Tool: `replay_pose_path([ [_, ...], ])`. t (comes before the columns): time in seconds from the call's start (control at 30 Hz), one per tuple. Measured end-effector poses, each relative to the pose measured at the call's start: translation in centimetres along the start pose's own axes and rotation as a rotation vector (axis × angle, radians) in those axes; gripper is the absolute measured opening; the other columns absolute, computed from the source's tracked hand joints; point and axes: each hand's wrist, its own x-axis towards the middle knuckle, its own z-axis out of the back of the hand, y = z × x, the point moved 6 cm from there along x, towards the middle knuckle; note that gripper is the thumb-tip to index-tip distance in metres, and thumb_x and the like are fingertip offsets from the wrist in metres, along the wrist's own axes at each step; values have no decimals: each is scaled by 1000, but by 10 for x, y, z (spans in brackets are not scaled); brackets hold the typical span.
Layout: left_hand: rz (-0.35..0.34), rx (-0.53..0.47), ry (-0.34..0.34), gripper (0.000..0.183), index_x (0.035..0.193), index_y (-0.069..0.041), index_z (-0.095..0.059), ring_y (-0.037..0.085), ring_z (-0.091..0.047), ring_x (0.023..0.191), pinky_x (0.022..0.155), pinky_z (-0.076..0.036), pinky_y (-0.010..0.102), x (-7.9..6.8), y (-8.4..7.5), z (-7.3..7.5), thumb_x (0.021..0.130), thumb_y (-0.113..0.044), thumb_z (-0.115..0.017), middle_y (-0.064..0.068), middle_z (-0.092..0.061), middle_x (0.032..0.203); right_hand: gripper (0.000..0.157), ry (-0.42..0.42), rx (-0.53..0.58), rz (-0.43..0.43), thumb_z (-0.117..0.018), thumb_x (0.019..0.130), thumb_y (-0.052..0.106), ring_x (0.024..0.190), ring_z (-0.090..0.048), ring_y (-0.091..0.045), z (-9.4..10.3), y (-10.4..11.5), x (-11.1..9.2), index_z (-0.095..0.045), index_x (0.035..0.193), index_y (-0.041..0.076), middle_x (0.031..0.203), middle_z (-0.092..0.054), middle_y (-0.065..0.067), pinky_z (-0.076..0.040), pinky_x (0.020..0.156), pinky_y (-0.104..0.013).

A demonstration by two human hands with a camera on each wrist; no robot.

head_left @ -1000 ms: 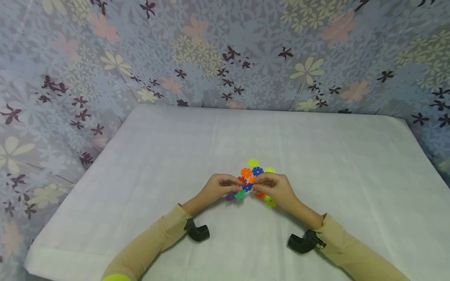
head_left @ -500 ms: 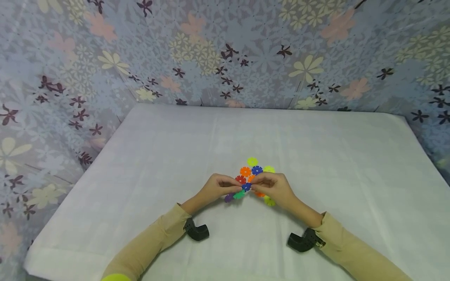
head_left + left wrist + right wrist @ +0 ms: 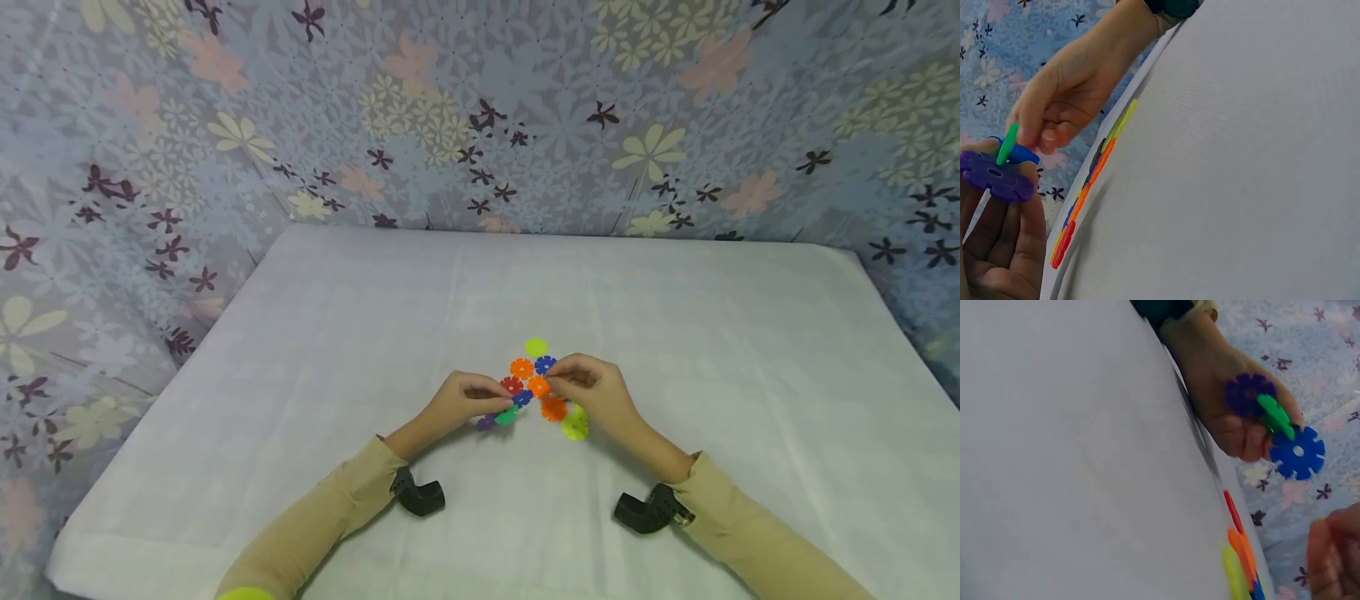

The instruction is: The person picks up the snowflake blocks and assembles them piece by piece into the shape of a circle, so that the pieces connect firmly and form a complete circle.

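Three notched plastic discs, interlocked in a chain, are in my left hand (image 3: 471, 397): a purple disc (image 3: 997, 178), a green disc (image 3: 1276, 417) and a blue disc (image 3: 1311, 453). The green one is slotted crosswise between the other two. Thumb and fingers of that hand pinch the chain above the table. My right hand (image 3: 598, 392) hovers over the loose discs with its fingers loosely bent; nothing shows between them in the right wrist view. Nearest to its fingertips are an orange disc (image 3: 538, 386) and a blue disc (image 3: 545, 366) on the table.
Other loose discs lie on the white-covered table (image 3: 375, 300): a red disc (image 3: 512, 385), more orange ones and several yellow ones, such as the yellow disc (image 3: 576, 427). Floral cloth (image 3: 450, 108) hangs behind the table. Black wrist cameras (image 3: 420, 497) jut from both sleeves.
My right hand has come away from the blue disc of the chain and moved up and right over the loose discs. The left hand has hardly moved and still holds the chain.
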Motion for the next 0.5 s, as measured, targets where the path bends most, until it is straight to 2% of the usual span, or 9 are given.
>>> replay_pose_path([
  [0.1,-11,-22,3,8,86,16,-61,9,-57,69,64,-48,25,0,1,1,79,12,-59,13,-64,82,4,21,-192,-67,-65,80,-2,65,-59,-18,6,-2,2,-64,84,-3,76,-62,-13,-49,59,-26],
  [0.2,-13,-48,5,9,87,16,-59,10,-58,71,66,-49,27,0,3,1,79,12,-59,9,-64,83,6,119,-430,-116,-70,77,8,61,-54,-12,7,-1,3,-65,80,5,71,-60,1,-46,56,-24],
  [0.27,2,-68,1,10,88,16,-58,10,-59,71,66,-49,27,1,5,1,78,12,-60,7,-64,83,12,191,-545,-145,-74,74,13,59,-50,-11,6,0,3,-64,78,7,70,-58,5,-44,54,-25],
  [0.37,44,-95,-5,12,88,16,-58,9,-60,68,62,-49,25,1,8,1,78,12,-61,5,-64,81,23,285,-667,-177,-78,68,20,60,-46,-11,1,1,2,-64,79,6,71,-56,5,-41,55,-25],
  [0.5,93,-117,-14,13,89,17,-56,8,-59,67,61,-48,23,1,10,1,78,12,-61,3,-64,79,28,333,-704,-227,-79,67,17,63,-47,-14,-5,0,-1,-63,85,2,73,-54,2,-42,58,-27],
])
